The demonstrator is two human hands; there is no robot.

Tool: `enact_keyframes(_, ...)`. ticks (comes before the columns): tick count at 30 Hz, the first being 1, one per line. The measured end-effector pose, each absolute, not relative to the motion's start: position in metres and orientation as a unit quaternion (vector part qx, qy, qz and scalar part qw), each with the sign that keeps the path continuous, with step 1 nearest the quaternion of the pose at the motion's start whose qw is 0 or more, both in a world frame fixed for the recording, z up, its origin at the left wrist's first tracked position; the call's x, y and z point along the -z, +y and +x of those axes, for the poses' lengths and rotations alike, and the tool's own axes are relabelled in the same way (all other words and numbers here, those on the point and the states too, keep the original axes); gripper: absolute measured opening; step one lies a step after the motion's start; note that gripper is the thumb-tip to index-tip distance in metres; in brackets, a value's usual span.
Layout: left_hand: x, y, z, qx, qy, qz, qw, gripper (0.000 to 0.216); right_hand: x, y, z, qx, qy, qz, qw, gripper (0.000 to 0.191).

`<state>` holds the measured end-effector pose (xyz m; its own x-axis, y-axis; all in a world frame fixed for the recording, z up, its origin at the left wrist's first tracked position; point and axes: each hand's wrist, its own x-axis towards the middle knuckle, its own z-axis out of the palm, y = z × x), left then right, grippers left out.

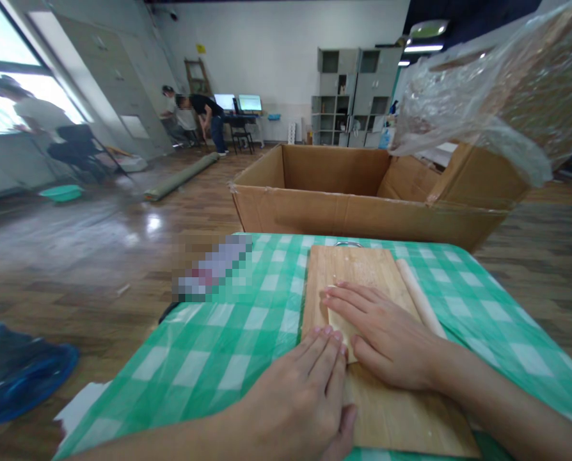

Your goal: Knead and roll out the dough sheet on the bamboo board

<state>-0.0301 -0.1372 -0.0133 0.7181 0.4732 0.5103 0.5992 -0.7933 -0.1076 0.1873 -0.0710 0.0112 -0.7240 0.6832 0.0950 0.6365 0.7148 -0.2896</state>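
Left hand (298, 390) and right hand (386, 339) flat on dough strip (338, 326)
Fingers straight, gripping nothing, mid cutting board (391, 416); rolling pin (418, 298) along its 3 o'clock edge, cardboard box (363, 214) at 12 o'clock, open tablecloth (228, 346) at 9.

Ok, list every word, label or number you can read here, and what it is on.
Nothing here can be read.
Yellow sign on the far wall: too small.
Two screens at the back: too far off.
Patch on the tablecloth: blurred out.
Cardboard box, cutting board: no print shows.
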Motion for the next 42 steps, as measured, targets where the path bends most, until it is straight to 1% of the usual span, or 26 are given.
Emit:
enact_keyframes(8, 0.008, -0.136, -0.030, 0.225, -0.283, -0.923, 0.131, 0.050, -0.007, -0.059, 0.188, -0.155, -0.921, -0.349, 0.081, 0.074)
enact_keyframes(11, 0.008, -0.137, -0.031, 0.216, -0.286, -0.924, 0.132, 0.052, -0.006, -0.059, 0.191, -0.170, -0.918, -0.344, 0.096, 0.079)
enact_keyframes(15, 0.009, -0.139, -0.031, 0.216, -0.288, -0.924, 0.128, 0.054, -0.003, -0.062, 0.195, -0.168, -0.912, -0.344, 0.145, 0.084)
enact_keyframes(17, 0.010, -0.139, -0.031, 0.217, -0.288, -0.924, 0.125, 0.054, -0.003, -0.064, 0.196, -0.166, -0.910, -0.347, 0.155, 0.081)
enact_keyframes(20, 0.010, -0.140, -0.031, 0.216, -0.289, -0.924, 0.124, 0.054, -0.006, -0.065, 0.194, -0.163, -0.916, -0.341, 0.133, 0.067)
enact_keyframes(23, 0.009, -0.141, -0.031, 0.215, -0.293, -0.923, 0.127, 0.054, -0.007, -0.064, 0.192, -0.153, -0.921, -0.339, 0.114, 0.060)
enact_keyframes(28, 0.007, -0.142, -0.030, 0.215, -0.301, -0.920, 0.129, 0.052, -0.007, -0.066, 0.191, -0.151, -0.921, -0.337, 0.122, 0.063)
enact_keyframes(34, 0.008, -0.146, -0.027, 0.211, -0.313, -0.917, 0.132, 0.049, -0.013, -0.068, 0.187, -0.172, -0.919, -0.342, 0.093, 0.061)
enact_keyframes(40, 0.009, -0.152, -0.032, 0.201, -0.293, -0.924, 0.141, 0.050, -0.014, -0.072, 0.188, -0.166, -0.924, -0.326, 0.112, 0.067)
enact_keyframes(42, 0.010, -0.153, -0.033, 0.201, -0.283, -0.926, 0.146, 0.051, -0.014, -0.075, 0.189, -0.169, -0.932, -0.301, 0.113, 0.065)
